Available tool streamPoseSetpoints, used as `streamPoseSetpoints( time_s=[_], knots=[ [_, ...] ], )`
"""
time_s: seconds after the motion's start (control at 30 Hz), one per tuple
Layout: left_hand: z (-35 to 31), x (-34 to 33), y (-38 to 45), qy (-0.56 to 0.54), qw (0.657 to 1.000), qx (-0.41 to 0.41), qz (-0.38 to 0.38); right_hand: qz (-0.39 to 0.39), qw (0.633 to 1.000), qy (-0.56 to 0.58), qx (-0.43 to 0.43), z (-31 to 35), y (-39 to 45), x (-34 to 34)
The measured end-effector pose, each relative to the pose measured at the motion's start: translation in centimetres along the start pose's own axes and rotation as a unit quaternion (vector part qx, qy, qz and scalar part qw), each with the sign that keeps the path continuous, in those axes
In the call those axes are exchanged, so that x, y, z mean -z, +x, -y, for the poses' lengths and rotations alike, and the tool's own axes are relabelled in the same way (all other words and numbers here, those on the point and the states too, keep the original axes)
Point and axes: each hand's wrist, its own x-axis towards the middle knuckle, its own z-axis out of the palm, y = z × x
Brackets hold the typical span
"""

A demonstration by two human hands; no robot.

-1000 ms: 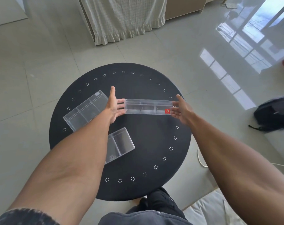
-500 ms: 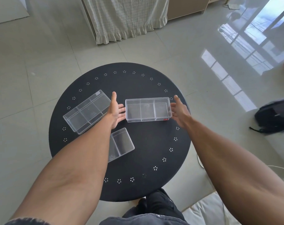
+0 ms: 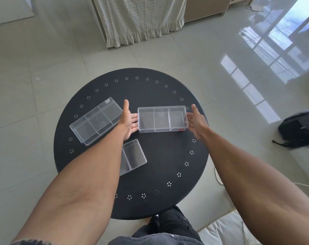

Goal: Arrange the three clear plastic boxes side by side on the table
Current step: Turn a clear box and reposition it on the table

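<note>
Round black counter (image 3: 160, 165) with small white perforated flower dots around its rim is carrying three clear plastic boxes. Clear rectangular three-compartment plastic box with a small red label at its near right corner (image 3: 162, 119) is sitting flat on the counter, right of centre toward the far side, long side running left-right. Left hand (image 3: 128, 121) is positioned at the box's left short end, palm facing it, fingers spread and touching or almost touching the wall, thumb pointing up and away. Right hand (image 3: 197, 121) is mirroring this at the right short end, fingertips at the wall. Both hands are flat and unclenched, fingers apart; whether they are really pressing the box, cannot tell.

Second clear rectangular divided plastic box (image 3: 97, 123) is lying on the left side of the counter, angled diagonally, its far right corner just behind the left hand. Not aligned with the first box. Third clear plastic box with a divider (image 3: 133, 156) is lying nearer the person, also skewed, left part hidden under the left forearm. Boxes are apart, none touching.

Black backpack (image 3: 299, 129) is lying on the glossy tiled floor (image 3: 44, 59) at right, and pale ruffled checked curtain (image 3: 139, 20) is hanging beyond the counter.
</note>
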Motion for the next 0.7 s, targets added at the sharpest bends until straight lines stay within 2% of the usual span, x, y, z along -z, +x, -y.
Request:
streamPoseSetpoints(
  time_s=[0.13,0.2,0.3,0.43,0.53,0.7],
  knots=[
    [-0.2,-0.1,-0.5,0.007,1.000,-0.006,0.001,-0.053,0.996,-0.063,0.016,0.4,-0.4,-0.4],
    [-0.3,0.0,-0.8,0.006,1.000,-0.010,-0.006,-0.102,0.984,-0.125,0.077,1.3,-1.5,-0.7],
    [-0.7,0.7,-1.7,0.008,1.000,-0.018,-0.012,-0.107,0.971,-0.149,0.154,2.7,-2.5,-1.0],
    [-1.1,2.6,-3.4,0.007,0.999,-0.040,-0.028,-0.060,0.979,-0.104,0.163,4.7,-3.4,-3.2],
    [-1.2,4.8,-4.9,0.001,0.997,-0.060,-0.048,0.023,0.987,-0.035,0.156,5.8,-4.4,-5.7],
    [-0.7,9.7,-7.4,-0.026,0.992,-0.082,-0.096,0.118,0.978,-0.072,0.153,7.3,-6.4,-10.6]
  ],
)
